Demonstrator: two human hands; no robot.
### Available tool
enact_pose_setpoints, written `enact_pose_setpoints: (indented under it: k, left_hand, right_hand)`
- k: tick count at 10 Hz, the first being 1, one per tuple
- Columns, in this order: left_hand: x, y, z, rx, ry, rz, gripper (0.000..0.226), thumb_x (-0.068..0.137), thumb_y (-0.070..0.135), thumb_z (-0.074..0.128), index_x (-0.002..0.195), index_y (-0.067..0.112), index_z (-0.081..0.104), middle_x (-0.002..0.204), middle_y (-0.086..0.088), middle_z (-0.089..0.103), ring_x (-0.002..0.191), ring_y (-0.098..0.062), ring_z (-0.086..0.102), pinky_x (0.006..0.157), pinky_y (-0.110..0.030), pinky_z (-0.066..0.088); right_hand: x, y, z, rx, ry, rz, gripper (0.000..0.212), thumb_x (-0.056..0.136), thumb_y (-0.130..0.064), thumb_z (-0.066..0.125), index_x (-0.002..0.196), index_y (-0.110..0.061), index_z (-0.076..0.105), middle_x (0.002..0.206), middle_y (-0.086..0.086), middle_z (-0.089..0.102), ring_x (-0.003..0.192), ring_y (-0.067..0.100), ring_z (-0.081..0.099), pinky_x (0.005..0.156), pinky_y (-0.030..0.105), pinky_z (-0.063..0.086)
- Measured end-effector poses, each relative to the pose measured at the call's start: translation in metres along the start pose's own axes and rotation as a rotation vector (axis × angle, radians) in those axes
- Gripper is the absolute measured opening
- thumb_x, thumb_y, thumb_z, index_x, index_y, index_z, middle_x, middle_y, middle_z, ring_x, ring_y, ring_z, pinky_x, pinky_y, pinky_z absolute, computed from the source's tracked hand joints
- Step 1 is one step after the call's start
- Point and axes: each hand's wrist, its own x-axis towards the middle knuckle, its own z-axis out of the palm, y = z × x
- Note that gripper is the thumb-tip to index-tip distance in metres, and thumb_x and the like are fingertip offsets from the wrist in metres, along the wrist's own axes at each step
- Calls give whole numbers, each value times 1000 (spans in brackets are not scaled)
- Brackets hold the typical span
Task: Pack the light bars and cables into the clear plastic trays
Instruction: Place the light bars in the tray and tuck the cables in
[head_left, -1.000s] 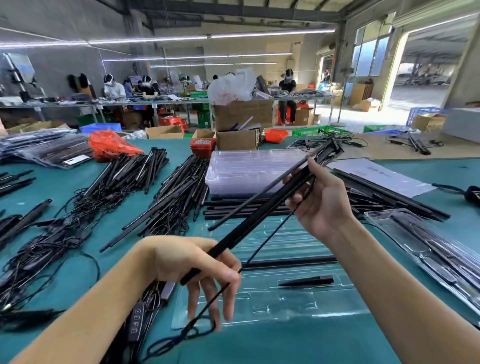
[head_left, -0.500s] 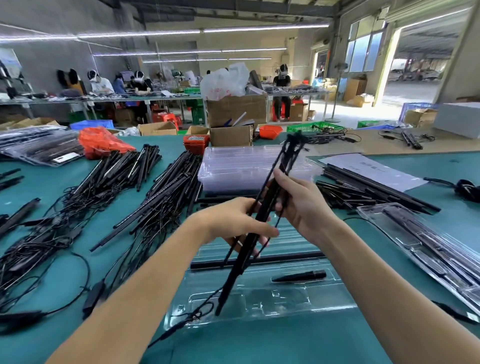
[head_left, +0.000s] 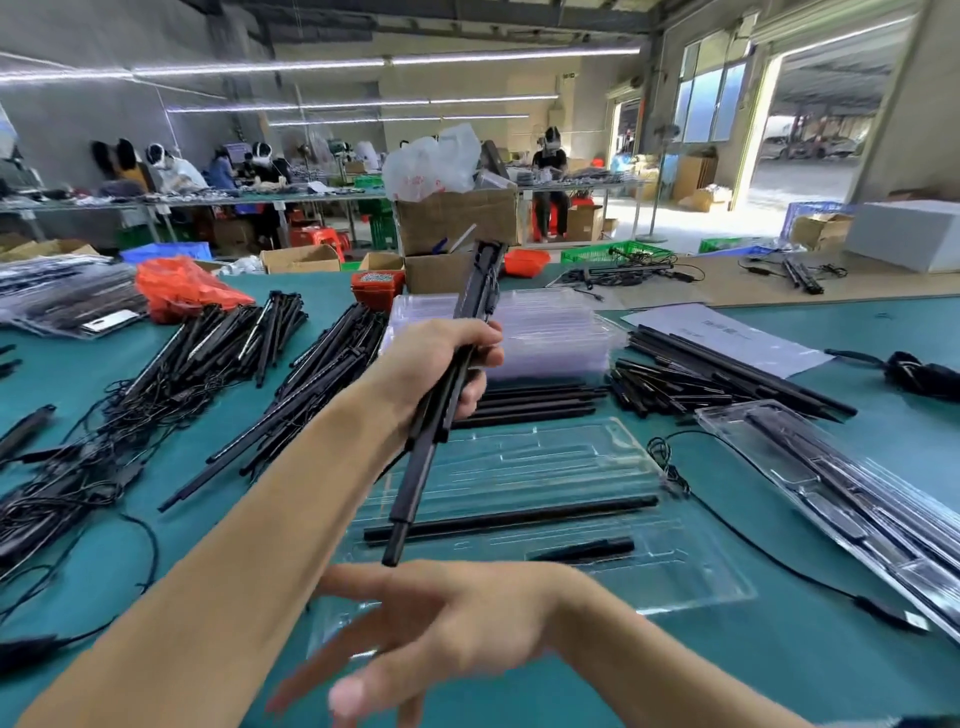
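Note:
My left hand (head_left: 441, 364) grips a bundle of black light bars (head_left: 415, 478) near its middle and holds it almost upright above the table. Its lower end hangs over the open clear plastic tray (head_left: 540, 457) in front of me. One long black bar (head_left: 511, 514) and a short black piece (head_left: 582, 550) lie in that tray. My right hand (head_left: 431, 639) hovers low at the tray's near edge, fingers spread, holding nothing. A black cable (head_left: 753, 551) trails across the table right of the tray.
A stack of clear trays (head_left: 550, 332) stands behind the open one. Piles of light bars with cables (head_left: 322, 364) cover the left side, more bars (head_left: 701, 374) lie at the right. A filled tray (head_left: 841, 499) sits at the right edge. People work at far benches.
The bundle has swung from slanted to nearly upright. My right hand has let go of it and dropped low and open, while my left hand has moved up to grip the bundle's middle.

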Motion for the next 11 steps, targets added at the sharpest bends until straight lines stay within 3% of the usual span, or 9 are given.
enact_pose_setpoints:
  k: [1,3,4,6,7,8,9,10,11]
  left_hand:
    - [-1,-4,-2,-41,36,-84,13,100,14,49,88,13,46,63,1,54,34,-8,39,31,-16,29]
    - [-4,-3,-1,51,92,-102,12,99,18,57,104,9,53,70,-1,69,46,-10,53,39,-21,40]
    - [-8,3,1,170,30,-64,22,100,21,56,117,7,54,76,0,74,53,-10,61,46,-23,42]
    - [-13,15,-17,285,-20,-48,21,100,17,56,119,8,59,97,-7,78,71,-15,73,51,-21,52]
    - [-16,14,-31,178,-16,-106,19,101,18,53,117,8,60,99,-11,77,73,-19,74,52,-24,56]
    - [-15,8,-40,54,53,-119,17,103,21,49,104,10,62,84,-9,76,66,-17,73,49,-22,54]
    - [-11,3,-48,-39,135,-104,17,103,21,47,100,10,60,75,-4,73,63,-15,70,49,-21,54]
    - [-11,0,-54,-6,106,-135,18,99,21,49,95,10,62,77,-2,73,60,-13,67,47,-21,50]
    - [-10,-2,-53,21,69,-104,22,101,23,48,89,10,62,72,-4,69,53,-13,64,48,-21,49]
  right_hand:
    - [8,-5,6,-90,397,22,44,97,-21,66,135,-22,43,126,3,57,95,30,68,73,47,61]
    - [30,8,13,14,819,6,24,99,-30,61,81,-18,51,79,1,60,65,23,69,49,35,53]
    - [26,6,5,194,687,-12,16,104,-15,51,91,-14,43,90,18,59,63,33,69,45,29,53]
    - [-2,-5,1,229,230,-120,19,101,-7,52,88,-17,61,106,44,59,72,20,67,62,25,58]
    - [-12,-12,1,320,144,-167,20,98,-2,49,89,-13,62,92,24,71,73,13,69,64,24,58]
    - [-9,-21,5,449,174,-346,25,100,-2,42,93,-12,64,114,51,49,77,15,73,67,24,59]
    - [-2,-27,10,545,244,-484,23,102,-3,41,98,-12,62,128,56,34,90,23,74,78,25,59]
    - [-1,-32,13,513,167,-478,15,101,-7,47,97,-12,61,118,59,40,90,37,74,74,23,59]
    - [-7,-52,9,745,208,-708,11,95,-15,59,99,-7,65,101,25,72,81,21,76,70,22,60]
